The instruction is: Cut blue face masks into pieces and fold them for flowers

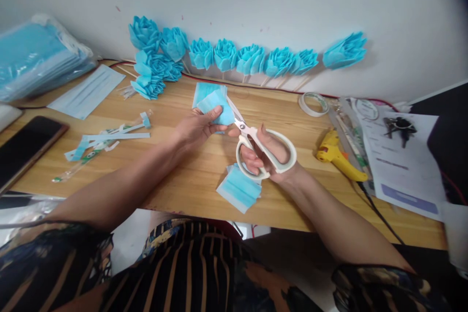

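My left hand (196,126) pinches a small blue piece of mask fabric (216,105) above the wooden table (190,185). My right hand (266,157) grips white-handled scissors (256,144), fingers through the loops, and the blades reach into the blue piece. A small stack of cut blue pieces (239,190) lies just below the scissors near the table's front edge. Another blue piece (204,91) lies flat behind my left hand.
Blue fabric flowers on sticks (252,58) lean along the wall. A flat mask (87,91), a bagged mask stack (36,56), cut strips (106,139) and a phone (25,148) lie left. Tape roll (313,103), yellow glue gun (338,157), papers (402,161) and keys (400,126) lie right.
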The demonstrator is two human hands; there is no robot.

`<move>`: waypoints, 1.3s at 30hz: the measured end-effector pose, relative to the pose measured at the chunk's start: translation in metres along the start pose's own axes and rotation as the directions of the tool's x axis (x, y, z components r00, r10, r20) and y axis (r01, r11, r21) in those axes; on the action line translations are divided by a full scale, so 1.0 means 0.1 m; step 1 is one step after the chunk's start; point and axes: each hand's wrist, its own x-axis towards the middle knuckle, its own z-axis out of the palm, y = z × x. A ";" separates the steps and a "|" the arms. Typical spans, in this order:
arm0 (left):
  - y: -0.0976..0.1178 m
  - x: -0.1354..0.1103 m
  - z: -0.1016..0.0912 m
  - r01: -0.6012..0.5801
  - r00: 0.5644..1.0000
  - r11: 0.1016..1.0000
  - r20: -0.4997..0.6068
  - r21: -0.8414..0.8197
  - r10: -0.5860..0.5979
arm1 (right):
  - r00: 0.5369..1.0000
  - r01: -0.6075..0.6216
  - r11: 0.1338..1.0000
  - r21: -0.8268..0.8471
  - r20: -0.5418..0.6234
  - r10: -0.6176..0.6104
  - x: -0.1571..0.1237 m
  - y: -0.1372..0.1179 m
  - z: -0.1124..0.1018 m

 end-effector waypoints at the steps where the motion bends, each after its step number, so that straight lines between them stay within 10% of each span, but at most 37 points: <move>1: 0.00 0.00 0.00 0.002 1.000 1.000 0.001 0.001 -0.002 | 1.000 -0.002 1.000 -0.003 0.004 0.002 0.00 0.01 -0.01; 39: 0.02 0.06 -0.08 -0.095 0.995 0.990 0.030 0.108 0.092 | 0.986 -0.030 0.999 -0.040 0.160 0.036 -0.01 -0.03 -0.09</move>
